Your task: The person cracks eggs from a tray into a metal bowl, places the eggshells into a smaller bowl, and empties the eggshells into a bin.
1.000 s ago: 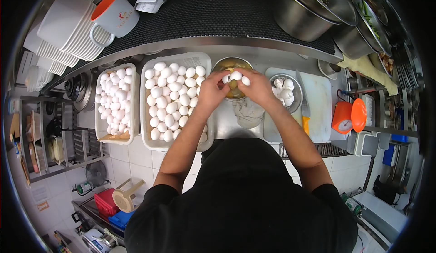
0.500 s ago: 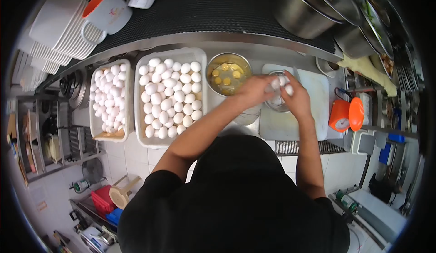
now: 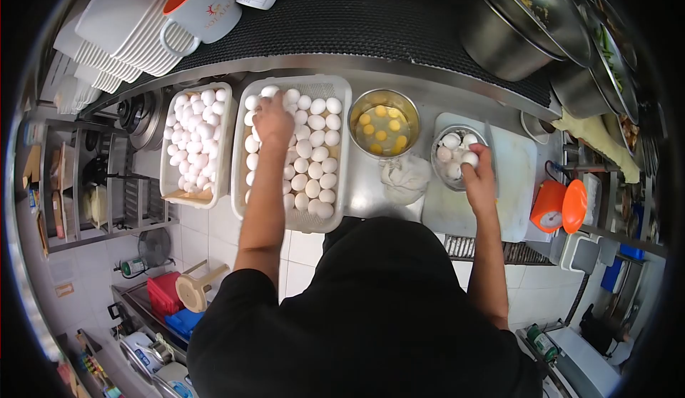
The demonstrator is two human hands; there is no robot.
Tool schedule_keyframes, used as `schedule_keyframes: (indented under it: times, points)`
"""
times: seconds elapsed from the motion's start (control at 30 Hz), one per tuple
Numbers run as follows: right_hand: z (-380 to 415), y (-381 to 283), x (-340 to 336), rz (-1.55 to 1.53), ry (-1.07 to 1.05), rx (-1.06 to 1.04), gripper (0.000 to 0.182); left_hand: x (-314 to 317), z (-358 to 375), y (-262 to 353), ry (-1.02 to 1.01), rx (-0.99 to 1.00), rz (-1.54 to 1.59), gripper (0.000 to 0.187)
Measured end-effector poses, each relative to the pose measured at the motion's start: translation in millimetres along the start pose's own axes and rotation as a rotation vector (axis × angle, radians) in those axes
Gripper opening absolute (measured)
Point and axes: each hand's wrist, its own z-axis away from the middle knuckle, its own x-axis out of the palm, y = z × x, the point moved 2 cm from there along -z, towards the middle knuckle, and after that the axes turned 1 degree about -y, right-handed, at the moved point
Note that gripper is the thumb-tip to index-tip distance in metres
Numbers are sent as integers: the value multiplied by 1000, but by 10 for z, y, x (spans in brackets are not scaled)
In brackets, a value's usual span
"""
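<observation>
My left hand reaches into the large white crate of white eggs. Its fingers curl down round an egg near the crate's far end, and the palm side is hidden. My right hand pinches a white egg at the near right rim of a clear bowl. Inside that bowl lie several white shells. Between the crate and the bowl stands a round metal pot with several yolks in clear egg white.
A smaller crate of eggs stands at the left. A crumpled whitish cloth lies below the pot. The clear bowl rests on a white cutting board, with an orange scale to its right. A black-matted shelf overhangs the counter's back.
My left hand has left the clear bowl and moved far left into the large egg crate. My right hand has stayed by the bowl. The whole view has shifted slightly.
</observation>
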Motion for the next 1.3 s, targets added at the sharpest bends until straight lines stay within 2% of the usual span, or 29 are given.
schedule_keyframes:
  times: [0.03,0.17,0.2,0.23,0.3,0.37,0.43,0.47,0.5,0.57,0.63,0.67,0.77,0.8,1.0,1.1,1.2,1.3]
  points:
    - [-23,-19,62,-36,-49,19,40,-12,-13,-60,-14,25,0,59]
    - [-104,-253,405,43,-140,7,40,-29,-82,-102,-79,-30,155,54]
    - [-141,-229,495,38,-165,85,44,-65,-52,-99,-65,-16,216,52]
    - [-183,-322,555,50,-150,3,45,-120,-33,-76,-50,1,279,50]
    - [-241,-539,668,79,-117,-154,47,-168,95,149,-74,29,617,52]
    - [-285,-1036,700,-5,-70,-197,51,-182,322,503,-148,56,985,55]
    - [-323,-1444,722,-82,-14,-286,51,-315,598,929,-261,161,1203,73]
    - [-347,-1490,764,-83,60,-383,51,-368,696,1116,-315,226,1273,74]
    - [-374,-1523,799,-84,133,-482,51,-362,781,1268,-315,273,1289,68]
    - [-353,-1562,885,-70,240,-614,50,-376,892,1449,-445,227,1208,58]
    - [-320,-1535,1011,-45,304,-680,50,-364,929,1593,-368,277,1289,55]
    - [-313,-1474,1090,28,247,-649,50,-362,947,1625,-330,300,1327,53]
    - [-325,-1145,1337,246,42,-615,51,-230,937,1625,-389,272,1272,51]
    - [-300,-1178,1337,251,66,-581,50,-223,954,1628,-382,260,1331,49]
    - [-386,-1357,1157,108,129,-513,49,-207,939,1566,-293,296,1241,47]
    - [-354,-1420,1122,29,191,-594,48,-233,922,1557,-281,333,1162,47]
    - [-363,-1187,1263,248,46,-670,49,-276,939,1592,-251,334,1157,50]
    - [-335,-1024,1343,245,-26,-533,51,-179,979,1583,-254,290,1174,51]
